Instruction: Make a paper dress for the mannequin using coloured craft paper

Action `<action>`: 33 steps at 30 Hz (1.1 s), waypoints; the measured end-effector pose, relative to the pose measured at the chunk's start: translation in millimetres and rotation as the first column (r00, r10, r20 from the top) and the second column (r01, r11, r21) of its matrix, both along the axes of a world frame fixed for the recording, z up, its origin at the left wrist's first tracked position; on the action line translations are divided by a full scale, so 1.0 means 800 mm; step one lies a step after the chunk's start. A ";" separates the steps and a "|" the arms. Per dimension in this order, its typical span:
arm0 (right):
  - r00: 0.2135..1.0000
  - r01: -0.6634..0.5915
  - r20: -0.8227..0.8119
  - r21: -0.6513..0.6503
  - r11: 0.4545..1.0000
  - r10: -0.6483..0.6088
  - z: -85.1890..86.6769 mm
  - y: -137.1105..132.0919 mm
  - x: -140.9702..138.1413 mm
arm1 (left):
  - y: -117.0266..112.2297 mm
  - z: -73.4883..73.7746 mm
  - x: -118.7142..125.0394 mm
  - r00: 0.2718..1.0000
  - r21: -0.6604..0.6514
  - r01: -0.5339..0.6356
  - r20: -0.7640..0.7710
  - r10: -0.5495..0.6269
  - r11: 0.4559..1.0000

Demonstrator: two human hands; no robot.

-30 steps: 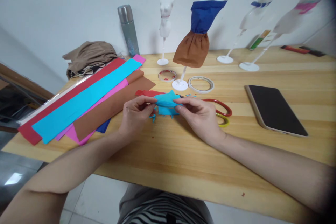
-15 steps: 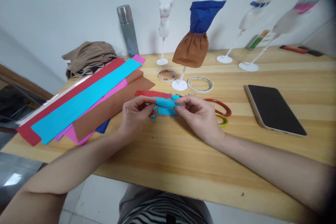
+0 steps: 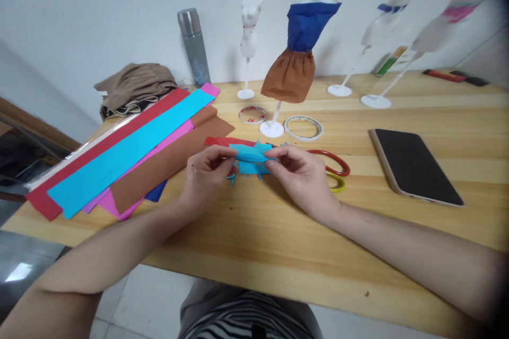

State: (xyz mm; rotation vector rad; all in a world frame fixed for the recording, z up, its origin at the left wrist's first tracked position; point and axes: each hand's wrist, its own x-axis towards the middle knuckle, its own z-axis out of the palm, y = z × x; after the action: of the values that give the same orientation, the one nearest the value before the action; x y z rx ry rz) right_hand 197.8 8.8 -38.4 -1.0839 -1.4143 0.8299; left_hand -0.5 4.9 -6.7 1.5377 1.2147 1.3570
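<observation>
Both hands pinch a small folded piece of light blue paper (image 3: 251,154) just above the wooden table (image 3: 278,222). My left hand (image 3: 207,175) grips its left end with thumb and fingers closed. My right hand (image 3: 302,175) grips its right end the same way. Small blue scraps (image 3: 231,176) lie under the hands. Scissors with a red and a yellow handle (image 3: 334,169) lie just behind my right hand. A red strip (image 3: 222,141) lies behind the blue piece.
Long paper strips in red, light blue (image 3: 119,156), pink and brown lie at the left. Two tape rolls (image 3: 304,127), a dressed doll mannequin (image 3: 296,58), bare mannequins, a steel flask (image 3: 194,45), a bundle of brown cloth (image 3: 133,85) and a dark tablet (image 3: 415,165) stand around.
The blue piece has been worked between the fingers: it flattened into a narrow fold, then a point of it stands up again. Both hands stay in place.
</observation>
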 end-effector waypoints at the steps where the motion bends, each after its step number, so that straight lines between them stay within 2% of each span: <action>1: 1.000 0.001 -0.003 -0.001 1.000 -0.001 0.000 0.000 0.000 | 0.000 0.000 0.000 1.000 0.001 0.002 0.003 -0.002 1.000; 11: 0.999 0.002 -0.052 -0.037 0.999 -0.004 0.001 0.000 -0.001 | -0.001 0.002 0.003 0.994 -0.047 0.036 0.102 -0.031 0.998; 17: 0.997 -0.004 -0.080 -0.018 1.000 0.002 0.011 -0.003 -0.001 | 0.001 0.003 0.004 0.991 -0.068 0.007 0.130 0.002 0.998; 23: 0.993 0.007 -0.117 -0.065 0.998 -0.014 0.010 0.000 -0.003 | 0.000 0.004 0.004 0.992 -0.092 -0.002 0.129 0.014 0.996; 33: 0.990 -0.004 -0.140 -0.076 0.997 -0.006 0.008 0.000 -0.002 | 0.005 0.000 0.000 0.997 0.015 0.025 0.073 -0.026 1.000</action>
State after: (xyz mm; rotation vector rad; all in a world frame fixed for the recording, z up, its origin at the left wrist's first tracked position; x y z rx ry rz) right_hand 196.4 8.7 -31.7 -1.0623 -1.2734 0.9474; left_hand -0.3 8.6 -6.6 1.4944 1.1396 1.3960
